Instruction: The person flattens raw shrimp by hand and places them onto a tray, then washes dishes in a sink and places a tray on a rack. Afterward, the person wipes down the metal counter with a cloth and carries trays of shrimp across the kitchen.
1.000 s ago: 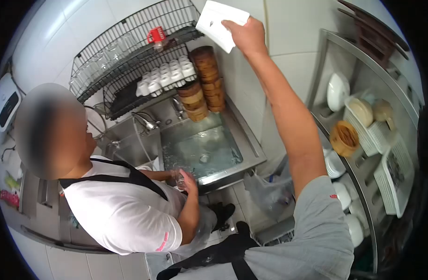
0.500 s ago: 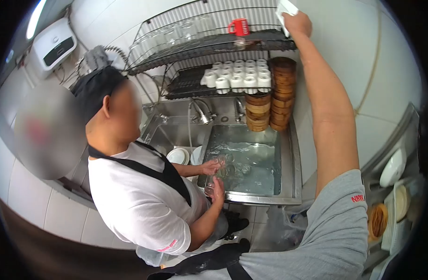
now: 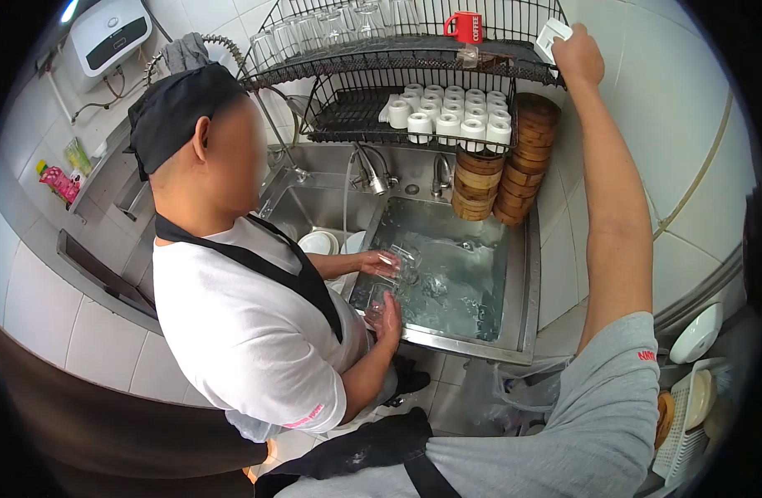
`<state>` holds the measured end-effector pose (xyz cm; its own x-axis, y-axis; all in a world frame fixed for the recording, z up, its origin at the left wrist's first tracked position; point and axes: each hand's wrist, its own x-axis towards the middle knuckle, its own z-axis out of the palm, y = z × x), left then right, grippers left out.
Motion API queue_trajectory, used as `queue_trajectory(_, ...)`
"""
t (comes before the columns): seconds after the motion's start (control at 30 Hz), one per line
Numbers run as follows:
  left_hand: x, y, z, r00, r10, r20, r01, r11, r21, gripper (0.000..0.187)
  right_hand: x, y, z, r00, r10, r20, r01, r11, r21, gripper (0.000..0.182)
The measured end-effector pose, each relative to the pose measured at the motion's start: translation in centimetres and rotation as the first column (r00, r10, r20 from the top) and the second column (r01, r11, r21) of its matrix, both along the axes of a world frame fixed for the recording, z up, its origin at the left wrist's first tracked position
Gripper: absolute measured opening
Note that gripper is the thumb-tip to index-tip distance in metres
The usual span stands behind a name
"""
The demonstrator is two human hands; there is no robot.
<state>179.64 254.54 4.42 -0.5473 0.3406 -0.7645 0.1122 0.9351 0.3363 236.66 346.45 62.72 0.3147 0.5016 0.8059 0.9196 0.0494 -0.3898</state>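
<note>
My right hand [image 3: 580,56] is raised at the far right end of the rack's upper shelf, its fingers closed around a small white rectangular dish [image 3: 552,40]. The dish is tilted and overlaps the shelf's wire edge in this view. On the same shelf [image 3: 381,63], to the left, stand a red mug [image 3: 464,27] marked COFFEE and a small clear glass piece [image 3: 468,56]. Rows of upturned clear glasses [image 3: 331,26] line the shelf's left part. My left hand is out of the picture.
White cups [image 3: 451,124] fill the lower shelf, above stacked bamboo steamers [image 3: 526,158]. A co-worker [image 3: 248,332] in a white shirt handles glasses over the water-filled sink [image 3: 522,290]. Plates [image 3: 318,242] lie in the left basin. A white basket [image 3: 680,440] stands lower right.
The view has shifted, so the rack sits higher and further right. My right hand still grips the white dish at the shelf's end. The co-worker's hands have moved slightly apart.
</note>
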Motion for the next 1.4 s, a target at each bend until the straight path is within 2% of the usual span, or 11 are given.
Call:
queue_trajectory(0.33,0.9,-14.2,-1.9,0.996,-0.094,-0.008,0.093,0.962,0.255,0.046,8.0,9.6,-2.7,0.945,0.238,0.224,-0.274,0.951,0.144,0.052)
queue_trajectory(0.43,1.1,-13.8,-3.1,0.995,0.096,0.012,-0.095,0.995,-0.037,0.060,9.6,13.0,-2.6,0.954,0.204,0.219,-0.251,0.944,0.214,0.039)
queue_trajectory(0.53,1.0,-16.1,-4.6,0.963,-0.240,-0.123,0.251,0.965,0.081,0.048,3.8,2.9,-0.8,0.988,0.027,0.154,-0.038,0.997,0.072,0.058)
queue_trajectory(0.57,3.1,-12.5,-0.1,0.940,0.335,0.059,-0.337,0.941,0.022,0.047,3.4,2.1,-1.0,0.982,-0.066,0.176,0.045,0.991,0.123,0.068)
queue_trajectory(0.7,3.1,-15.7,-3.7,0.987,0.161,-0.013,-0.158,0.981,0.115,0.047,2.7,1.1,-0.7,0.973,-0.101,0.208,0.052,0.972,0.228,0.098)
queue_trajectory(0.87,0.7,-12.3,-0.1,0.840,0.518,0.162,-0.518,0.854,-0.042,0.062,0.5,-8.6,1.4,0.963,-0.094,0.253,0.003,0.941,0.339,0.101)
queue_trajectory(1.1,-5.6,-19.3,-14.1,0.978,0.152,0.146,-0.189,0.937,0.294,0.048,-4.2,-21.7,6.4,0.881,-0.180,0.437,-0.037,0.896,0.442,0.100)
queue_trajectory(1.23,-10.3,-22.2,-11.7,0.965,0.193,0.177,-0.216,0.969,0.124,0.053,-19.9,-51.2,1.5,0.719,0.669,0.191,-0.681,0.620,0.390,0.088)
queue_trajectory(1.3,-12.2,-25.7,-13.7,0.982,0.058,0.182,-0.082,0.989,0.125,0.046,-23.7,-57.5,0.2,0.611,0.750,0.256,-0.778,0.507,0.371,0.061)
queue_trajectory(1.33,-12.9,-26.1,-12.8,0.904,0.342,0.256,-0.372,0.925,0.076,0.046,-26.7,-60.0,-0.6,0.497,0.781,0.378,-0.849,0.346,0.400,0.035)
queue_trajectory(1.4,-14.9,-28.1,-13.3,0.708,0.626,0.327,-0.671,0.741,0.034,0.049,-24.3,-63.8,-1.1,0.087,0.986,0.143,-0.979,0.111,-0.170,0.063)
